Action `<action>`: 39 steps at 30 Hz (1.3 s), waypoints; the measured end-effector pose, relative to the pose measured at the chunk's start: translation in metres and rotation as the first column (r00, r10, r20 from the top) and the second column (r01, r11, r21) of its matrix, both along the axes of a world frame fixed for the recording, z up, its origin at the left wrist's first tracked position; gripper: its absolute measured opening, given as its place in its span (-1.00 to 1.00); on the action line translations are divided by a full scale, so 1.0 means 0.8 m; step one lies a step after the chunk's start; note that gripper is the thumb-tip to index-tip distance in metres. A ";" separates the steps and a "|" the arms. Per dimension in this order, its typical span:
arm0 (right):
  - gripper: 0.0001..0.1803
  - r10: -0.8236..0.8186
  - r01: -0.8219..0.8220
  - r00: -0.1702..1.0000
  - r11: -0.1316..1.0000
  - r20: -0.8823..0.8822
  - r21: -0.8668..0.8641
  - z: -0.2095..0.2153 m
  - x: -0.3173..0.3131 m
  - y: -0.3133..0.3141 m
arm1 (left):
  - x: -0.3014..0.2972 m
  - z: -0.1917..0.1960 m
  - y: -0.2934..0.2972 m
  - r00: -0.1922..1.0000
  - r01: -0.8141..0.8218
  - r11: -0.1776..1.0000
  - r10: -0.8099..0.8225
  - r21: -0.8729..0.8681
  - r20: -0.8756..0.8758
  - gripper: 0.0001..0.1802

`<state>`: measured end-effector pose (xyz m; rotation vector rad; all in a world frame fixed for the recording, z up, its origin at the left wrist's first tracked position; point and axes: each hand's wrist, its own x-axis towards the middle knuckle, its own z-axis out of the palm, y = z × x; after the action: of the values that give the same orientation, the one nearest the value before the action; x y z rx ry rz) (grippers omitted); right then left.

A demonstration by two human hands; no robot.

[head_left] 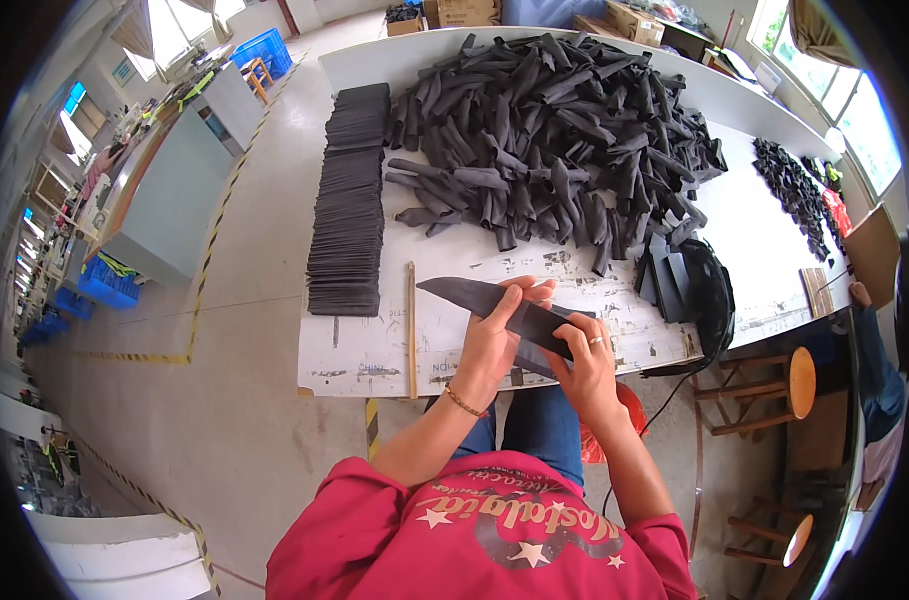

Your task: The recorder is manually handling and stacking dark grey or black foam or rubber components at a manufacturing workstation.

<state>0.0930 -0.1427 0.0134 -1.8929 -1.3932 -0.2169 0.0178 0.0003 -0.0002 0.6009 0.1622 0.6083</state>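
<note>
Both my hands hold a dark grey fabric-like piece (462, 292) over the front edge of the white table (360, 365). Its pointed end sticks out to the left. My left hand (497, 325) pinches its middle between thumb and fingers. Closed on the right end is my right hand (587, 368), with a ring on one finger. Another dark flat piece (535, 358) shows below, between the hands; whether either hand touches it I cannot tell. Beyond lies a big heap of curled dark pieces (535, 140). Flat dark pieces form a long, neat row (347, 210) along the table's left side.
A wooden stick (412, 330) lies left of my hands. On the right, several flat pieces (665, 280) lean by a black object (713, 300) with a cable. Wooden stools (801, 383) stand right of the table. Another person's arm (860, 294) shows at far right.
</note>
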 end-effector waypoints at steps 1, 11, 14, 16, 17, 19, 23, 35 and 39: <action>-0.56 0.001 -0.001 1.000 1.000 0.001 -0.002 -0.001 0.001 0.002 | 0.000 -0.001 -0.001 1.000 0.003 1.000 -0.003 -0.020 -0.008 -0.74; -0.67 0.035 -0.038 0.998 0.998 0.053 0.053 -0.003 -0.005 0.030 | -0.001 -0.011 -0.006 1.000 0.028 0.997 -0.028 -0.071 0.006 -0.75; -0.68 0.053 -0.056 0.996 0.997 0.066 0.047 -0.003 -0.008 0.039 | -0.001 -0.013 -0.011 0.999 0.044 0.995 -0.044 -0.084 -0.003 -0.73; -0.66 0.056 -0.060 0.996 0.996 0.075 0.061 -0.001 -0.010 0.042 | -0.002 -0.015 -0.009 0.999 0.037 0.995 -0.035 -0.095 0.015 -0.73; -0.65 0.068 -0.071 0.995 0.997 0.073 0.043 -0.001 -0.010 0.044 | -0.003 -0.015 -0.008 0.999 0.028 0.994 -0.025 -0.106 0.031 -0.72; -0.63 0.082 -0.084 0.994 0.996 0.073 0.023 0.002 -0.012 0.041 | -0.004 -0.015 -0.007 0.999 0.033 0.993 -0.033 -0.116 0.003 -0.71; -0.61 0.011 -0.012 1.000 0.998 -0.015 -0.056 0.011 -0.008 0.018 | -0.010 -0.013 0.009 0.999 -0.040 0.997 0.038 -0.066 -0.032 -0.70; -0.78 0.104 -0.111 0.992 0.988 0.067 0.107 -0.008 0.005 0.019 | -0.002 -0.022 -0.015 0.999 0.037 0.985 -0.034 -0.168 0.023 -0.71; -0.78 0.125 -0.135 0.989 0.982 0.081 0.128 -0.007 0.004 0.025 | -0.003 -0.023 -0.016 1.000 0.030 0.986 -0.029 -0.164 0.011 -0.71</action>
<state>0.0962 -0.1230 0.0082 -1.6927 -1.5069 -0.3088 0.0153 -0.0122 -0.0185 0.4408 0.1930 0.5627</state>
